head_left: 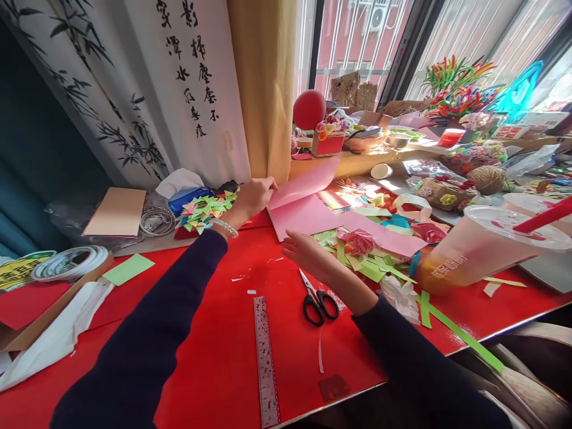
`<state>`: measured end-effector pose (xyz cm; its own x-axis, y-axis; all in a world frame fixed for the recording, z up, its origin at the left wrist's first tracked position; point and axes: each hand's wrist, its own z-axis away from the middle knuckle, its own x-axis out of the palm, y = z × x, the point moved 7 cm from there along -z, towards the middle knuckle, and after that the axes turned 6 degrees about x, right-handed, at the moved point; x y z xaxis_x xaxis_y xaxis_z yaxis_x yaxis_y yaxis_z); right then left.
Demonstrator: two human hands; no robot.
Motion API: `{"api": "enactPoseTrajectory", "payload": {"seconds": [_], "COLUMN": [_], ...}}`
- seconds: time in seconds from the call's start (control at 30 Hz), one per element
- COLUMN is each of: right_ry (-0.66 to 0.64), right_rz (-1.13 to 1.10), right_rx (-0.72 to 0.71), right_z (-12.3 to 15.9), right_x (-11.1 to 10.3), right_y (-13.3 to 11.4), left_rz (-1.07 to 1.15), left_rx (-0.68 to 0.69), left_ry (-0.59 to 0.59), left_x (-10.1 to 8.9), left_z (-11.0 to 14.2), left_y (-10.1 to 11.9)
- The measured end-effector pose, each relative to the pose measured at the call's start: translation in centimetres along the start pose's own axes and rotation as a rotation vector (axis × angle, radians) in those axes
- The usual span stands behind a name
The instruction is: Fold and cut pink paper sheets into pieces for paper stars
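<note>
My left hand (254, 198) is closed, pinching the left corner of a pink sheet of paper (308, 182) that is raised at a slant. Beneath it, more pink paper (304, 215) lies flat on the red table. With fingers stretched out, my right hand (310, 256) is at the near edge of that lower pink paper; whether it touches it I cannot tell. Black-handled scissors (316, 302) lie just below my right hand, blades pointing away. A clear patterned ruler (267, 363) rests nearer to me, left of the scissors.
Green and pink paper scraps (370, 262) are heaped at the right beside a plastic drink cup (465, 250) with a red straw. Folded paper pieces (205, 211) pile up at the back left. Rolls of tape (71, 262) sit in a box at far left. Crafts crowd the windowsill.
</note>
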<state>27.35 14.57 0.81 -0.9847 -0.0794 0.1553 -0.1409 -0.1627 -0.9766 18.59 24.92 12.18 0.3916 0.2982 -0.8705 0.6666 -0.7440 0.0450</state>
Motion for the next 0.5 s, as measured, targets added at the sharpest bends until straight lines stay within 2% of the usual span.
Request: {"api": "enactPoseTrajectory", "payload": {"seconds": [0.07,0.1,0.13,0.17,0.2,0.23,0.27,0.33,0.37,0.43,0.5], "right_ry": [-0.077,-0.166,-0.308,-0.422,-0.492,-0.509,-0.53,-0.509,-0.483,-0.4,-0.301], "right_rz": [0.141,0.245,0.57,0.848,1.064,1.202,1.28,1.387,1.428,1.5,1.546], "right_rx": [-0.072,-0.127,-0.286,-0.421,-0.505,-0.536,-0.547,-0.552,-0.543,-0.51,-0.473], "right_z": [3.0,4.9,7.2,9.5,11.4,12.8,13.8,14.5,14.2,13.1,11.8], "right_x": [2.6,4.2,6.4,8.1,9.1,9.4,9.4,8.6,8.0,6.6,4.9], "right_y": [-0.4,-0.2,0.1,1.1,2.6,4.0,5.2,6.8,7.2,7.1,6.5], "left_rz": [-0.086,-0.141,-0.309,-0.36,-0.398,-0.493,-0.549,-0.53,-0.514,-0.43,-0.32], "left_rx": [0.039,0.068,0.193,0.25,0.318,0.453,0.587,0.762,0.774,0.729,0.619], "left_ry": [0.103,0.158,0.227,0.238,0.242,0.271,0.29,0.193,0.118,0.068,0.007], "left_x": [-3.8,-5.8,-7.6,-8.9,-9.9,-10.7,-11.1,-10.6,-10.1,-9.4,-8.8], "left_z": [1.7,3.1,5.0,7.2,9.7,12.6,15.6,21.2,23.5,27.5,30.3], "left_y": [0.9,1.6,3.3,4.5,5.8,7.6,9.4,11.6,12.1,12.3,11.6]}}
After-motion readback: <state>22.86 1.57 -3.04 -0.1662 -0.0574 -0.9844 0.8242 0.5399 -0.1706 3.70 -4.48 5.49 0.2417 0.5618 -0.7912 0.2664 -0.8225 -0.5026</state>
